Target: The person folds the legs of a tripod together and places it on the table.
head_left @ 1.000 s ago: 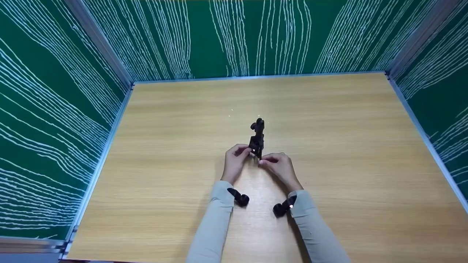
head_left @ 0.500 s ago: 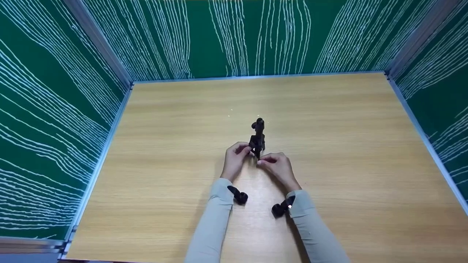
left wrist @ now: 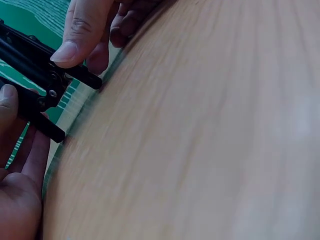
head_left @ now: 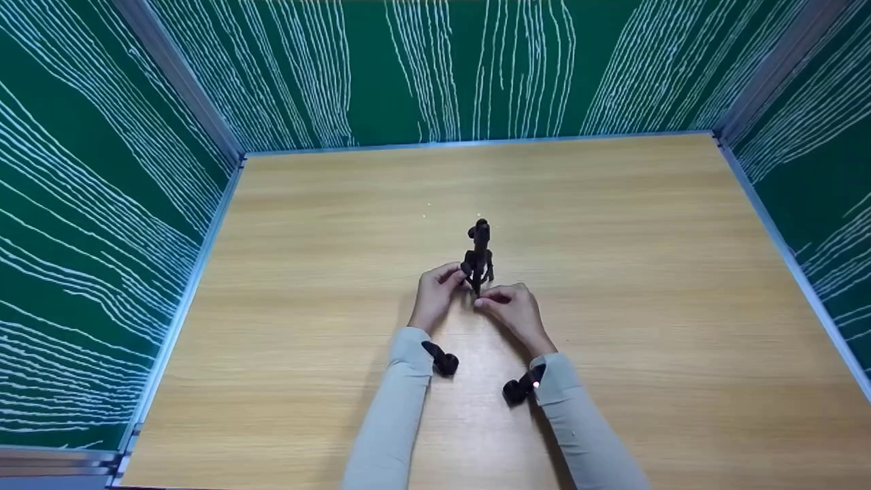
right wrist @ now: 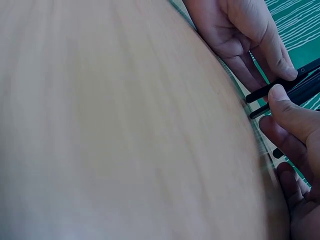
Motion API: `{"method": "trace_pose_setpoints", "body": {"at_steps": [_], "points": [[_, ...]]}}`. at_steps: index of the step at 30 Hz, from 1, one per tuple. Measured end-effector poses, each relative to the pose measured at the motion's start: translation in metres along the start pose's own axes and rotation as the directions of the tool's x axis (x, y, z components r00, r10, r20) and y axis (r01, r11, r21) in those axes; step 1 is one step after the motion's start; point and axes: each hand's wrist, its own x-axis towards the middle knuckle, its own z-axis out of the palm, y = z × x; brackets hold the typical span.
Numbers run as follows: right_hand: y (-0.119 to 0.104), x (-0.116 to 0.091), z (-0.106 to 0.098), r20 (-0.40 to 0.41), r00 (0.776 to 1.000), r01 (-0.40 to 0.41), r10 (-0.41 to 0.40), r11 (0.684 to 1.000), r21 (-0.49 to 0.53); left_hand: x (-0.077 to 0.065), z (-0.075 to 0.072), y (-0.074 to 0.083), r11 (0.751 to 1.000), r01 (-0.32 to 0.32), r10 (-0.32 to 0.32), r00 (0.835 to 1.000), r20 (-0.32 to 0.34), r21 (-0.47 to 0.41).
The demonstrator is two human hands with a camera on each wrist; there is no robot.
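A small black tripod (head_left: 481, 236) stands upright near the middle of the table, with a round knob at the left of its top. On its left side, my left hand (head_left: 433, 297) pinches one leg between thumb and fingers. My right hand (head_left: 518, 312) pinches the foot end of the leg nearest me. In the left wrist view, two black legs (left wrist: 47, 127) meet at metal hinge joints, and a thumb lies along each. The right wrist view shows the thumb of the right hand (right wrist: 302, 125) on a leg (right wrist: 260, 111), close beside the leg in the left hand (right wrist: 250, 30).
The light wood table (head_left: 646, 272) has a few tiny pale specks behind the tripod. Green panels (head_left: 381, 75) with white streaks enclose its back and both sides. Small black wrist cameras (head_left: 446, 365) sit on the cuffs of both light sleeves (head_left: 391, 422).
The tripod has turned slightly and its legs look further apart. The leg in the right hand has shifted a little left, with that hand following. The left hand still pinches its leg.
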Motion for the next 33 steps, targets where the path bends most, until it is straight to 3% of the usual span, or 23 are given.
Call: {"method": "trace_pose_setpoints", "body": {"at_steps": [4,20,24,27,31,33], "points": [[0.000,0.000,0.000,0.000,1.000,-0.014,0.014,1.000,0.004,0.005,0.000,-0.010,0.999,-0.008,0.008,1.000,-0.004,0.036],[0.000,-0.001,0.002,-0.013,1.000,-0.012,0.012,1.000,-0.014,0.006,0.003,-0.010,1.000,-0.003,0.003,1.000,-0.023,0.001],[0.001,-0.002,0.002,-0.014,1.000,-0.013,0.013,1.000,-0.016,-0.003,0.003,0.007,1.000,-0.021,0.021,0.999,-0.026,0.002],[0.002,-0.002,0.002,-0.019,1.000,-0.015,0.015,1.000,-0.010,-0.005,0.004,0.007,0.999,-0.045,0.046,0.998,-0.046,0.016],[0.003,-0.002,-0.001,-0.028,0.999,-0.043,0.043,0.999,0.010,-0.001,0.005,-0.011,0.999,-0.041,0.042,0.994,-0.099,0.005],[0.003,-0.002,-0.002,-0.028,0.998,-0.048,0.049,0.998,0.028,-0.003,0.006,-0.011,0.999,-0.033,0.031,0.991,-0.130,-0.013]]}}
